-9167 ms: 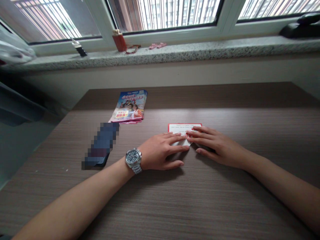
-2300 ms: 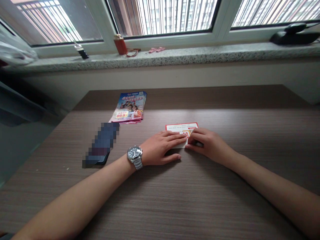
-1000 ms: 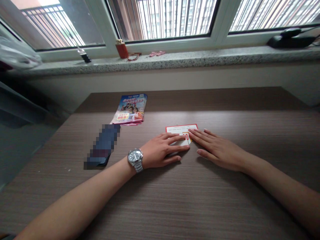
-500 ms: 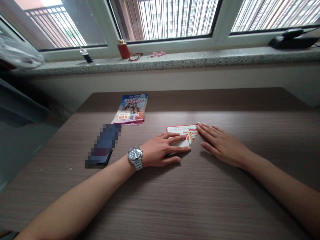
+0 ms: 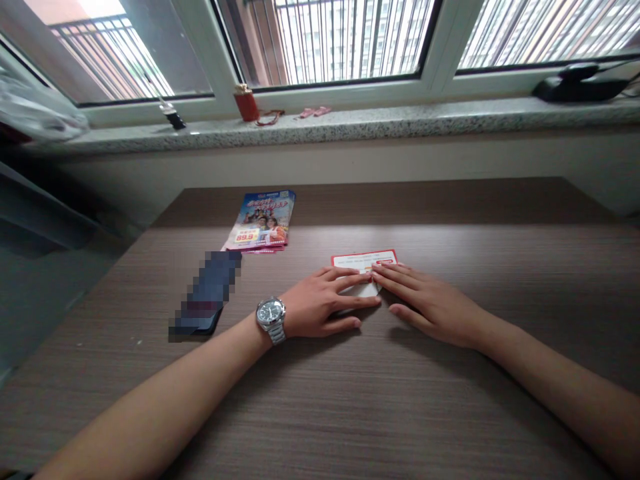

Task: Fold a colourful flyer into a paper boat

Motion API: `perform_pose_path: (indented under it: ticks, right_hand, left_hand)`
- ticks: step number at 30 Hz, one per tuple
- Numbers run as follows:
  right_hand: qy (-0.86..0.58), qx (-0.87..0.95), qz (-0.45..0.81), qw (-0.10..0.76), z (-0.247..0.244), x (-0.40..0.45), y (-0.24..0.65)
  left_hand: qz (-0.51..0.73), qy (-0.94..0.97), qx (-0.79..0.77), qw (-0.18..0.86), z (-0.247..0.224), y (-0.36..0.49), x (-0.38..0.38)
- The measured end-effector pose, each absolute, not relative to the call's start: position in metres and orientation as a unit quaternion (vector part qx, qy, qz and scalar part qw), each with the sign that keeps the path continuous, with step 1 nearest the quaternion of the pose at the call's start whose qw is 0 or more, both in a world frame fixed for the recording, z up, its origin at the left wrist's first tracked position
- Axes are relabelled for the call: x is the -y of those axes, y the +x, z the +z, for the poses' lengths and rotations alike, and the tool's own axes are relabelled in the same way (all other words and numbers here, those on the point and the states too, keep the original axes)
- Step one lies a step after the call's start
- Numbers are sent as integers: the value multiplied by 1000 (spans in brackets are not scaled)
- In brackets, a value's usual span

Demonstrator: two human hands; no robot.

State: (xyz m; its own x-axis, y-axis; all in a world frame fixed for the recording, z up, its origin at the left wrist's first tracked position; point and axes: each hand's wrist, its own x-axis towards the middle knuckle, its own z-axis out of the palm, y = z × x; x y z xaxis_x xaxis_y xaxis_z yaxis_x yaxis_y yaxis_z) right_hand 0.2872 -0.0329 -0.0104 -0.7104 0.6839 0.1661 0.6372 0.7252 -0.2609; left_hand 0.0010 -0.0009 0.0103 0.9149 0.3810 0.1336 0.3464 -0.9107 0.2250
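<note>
A small folded paper leaflet point(image 5: 357, 259), white with a red border and print, lies flat on the table between my hands. My left hand point(image 5: 325, 301), with a silver watch point(image 5: 271, 312) at its wrist, rests palm down with fingers spread over the leaflet's left and lower part. My right hand point(image 5: 430, 299) lies flat too, its fingertips over the right part of the leaflet, close to my left fingertips. Both hands cover much of the leaflet, so its lower edge and fold are partly hidden.
A stack of printed flyers point(image 5: 264, 220) lies at the back left of the wooden table point(image 5: 320, 413). Nearer sits a dark, pixelated phone-like object point(image 5: 207, 293). Behind, the stone windowsill point(image 5: 390, 123) holds a red bottle-like item point(image 5: 246, 103), pink pieces point(image 5: 314, 112) and a black device point(image 5: 580, 83).
My right hand has slid left and slightly toward me, from the leaflet's right corner onto its face. The left hand has stayed in place on the leaflet.
</note>
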Motion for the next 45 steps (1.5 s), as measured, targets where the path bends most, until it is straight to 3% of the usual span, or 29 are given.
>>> perform_pose_path:
  ticks: [25, 39, 45]
  right_hand:
    - [-331, 925, 127, 135, -9, 31, 288]
    - [-292, 941, 126, 119, -3, 34, 286]
    - [-285, 948, 105, 99, -4, 33, 286]
  left_hand:
    - [171, 968, -164, 87, 7, -1, -9]
    - [224, 921, -286, 143, 5, 9, -6]
    - [246, 902, -335, 116, 0, 15, -8]
